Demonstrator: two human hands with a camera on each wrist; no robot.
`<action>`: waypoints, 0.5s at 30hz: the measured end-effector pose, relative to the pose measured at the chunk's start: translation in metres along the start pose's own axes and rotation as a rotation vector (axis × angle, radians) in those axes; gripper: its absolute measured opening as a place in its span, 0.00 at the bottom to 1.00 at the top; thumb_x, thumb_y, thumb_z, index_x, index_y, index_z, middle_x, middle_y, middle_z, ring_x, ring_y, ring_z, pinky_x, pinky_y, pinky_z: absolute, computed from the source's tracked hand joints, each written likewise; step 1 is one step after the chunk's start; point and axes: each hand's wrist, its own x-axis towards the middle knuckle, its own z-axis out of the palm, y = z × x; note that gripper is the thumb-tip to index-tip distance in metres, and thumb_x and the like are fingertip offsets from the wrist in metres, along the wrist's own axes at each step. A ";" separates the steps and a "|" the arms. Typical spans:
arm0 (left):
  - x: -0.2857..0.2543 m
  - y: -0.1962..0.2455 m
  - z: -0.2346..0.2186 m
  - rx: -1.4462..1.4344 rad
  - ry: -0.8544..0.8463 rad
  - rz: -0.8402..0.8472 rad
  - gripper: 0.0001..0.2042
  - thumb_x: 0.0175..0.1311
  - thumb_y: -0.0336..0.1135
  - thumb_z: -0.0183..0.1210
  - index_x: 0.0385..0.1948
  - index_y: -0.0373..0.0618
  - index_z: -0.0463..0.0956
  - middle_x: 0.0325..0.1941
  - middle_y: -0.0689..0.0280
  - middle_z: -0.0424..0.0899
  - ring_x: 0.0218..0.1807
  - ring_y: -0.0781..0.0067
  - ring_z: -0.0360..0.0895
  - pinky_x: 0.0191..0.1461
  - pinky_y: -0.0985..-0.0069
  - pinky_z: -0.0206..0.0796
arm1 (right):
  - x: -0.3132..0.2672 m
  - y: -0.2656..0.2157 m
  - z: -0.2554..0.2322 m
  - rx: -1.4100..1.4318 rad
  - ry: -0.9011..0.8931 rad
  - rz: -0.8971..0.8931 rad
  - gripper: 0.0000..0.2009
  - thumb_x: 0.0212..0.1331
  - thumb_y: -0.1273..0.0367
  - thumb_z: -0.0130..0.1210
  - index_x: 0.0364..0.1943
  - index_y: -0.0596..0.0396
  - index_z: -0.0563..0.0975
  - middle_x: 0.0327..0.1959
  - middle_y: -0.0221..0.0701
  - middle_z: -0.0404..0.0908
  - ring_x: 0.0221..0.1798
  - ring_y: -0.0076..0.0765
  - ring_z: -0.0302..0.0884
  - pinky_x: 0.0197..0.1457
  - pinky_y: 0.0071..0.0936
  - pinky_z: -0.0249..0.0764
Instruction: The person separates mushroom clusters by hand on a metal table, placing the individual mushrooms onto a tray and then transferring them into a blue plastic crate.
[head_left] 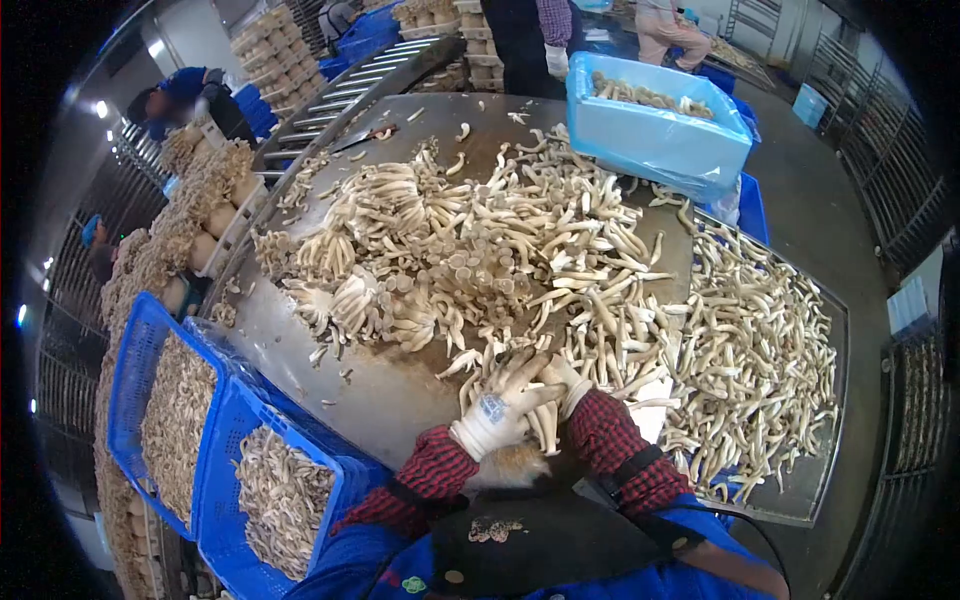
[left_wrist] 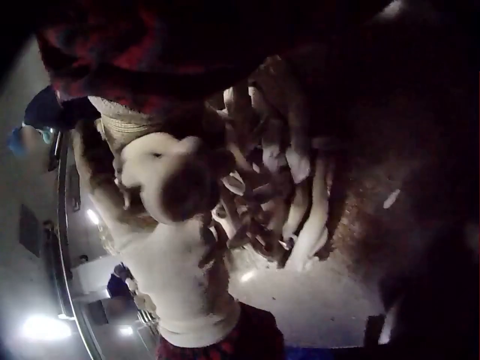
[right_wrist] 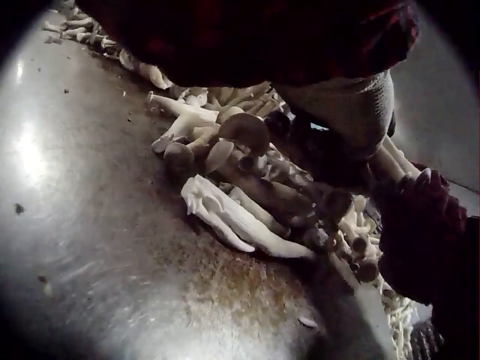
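In the head view, my white-gloved left hand (head_left: 498, 412) curls round a few pale mushroom stems (head_left: 545, 428) at the near edge of the pile, their ends pointing down toward my body. My gloved right hand (head_left: 568, 382) is close against its right side, its fingers partly hidden. The same stems (right_wrist: 391, 159) show below the right hand (right_wrist: 349, 112) in the right wrist view. Beyond both hands spreads a heap of brown-capped mushrooms (head_left: 480, 265). A forked white mushroom (right_wrist: 236, 219) lies on the metal table in the right wrist view.
Loose mushrooms (head_left: 750, 350) cover the table's right side. A lined light-blue bin (head_left: 655, 140) stands at the back right, and blue crates (head_left: 215, 490) with mushrooms at the left. A roller conveyor (head_left: 350, 95) runs behind the table (head_left: 300, 350). Other people stand farther back.
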 end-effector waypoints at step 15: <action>-0.012 0.017 -0.015 -0.449 0.104 -0.437 0.27 0.51 0.20 0.54 0.58 0.34 0.61 0.50 0.50 0.75 0.54 0.54 0.73 0.59 0.67 0.63 | -0.082 -0.025 0.038 -0.649 0.296 -0.395 0.18 0.54 0.75 0.59 0.49 0.63 0.72 0.40 0.34 0.80 0.42 0.25 0.76 0.47 0.23 0.74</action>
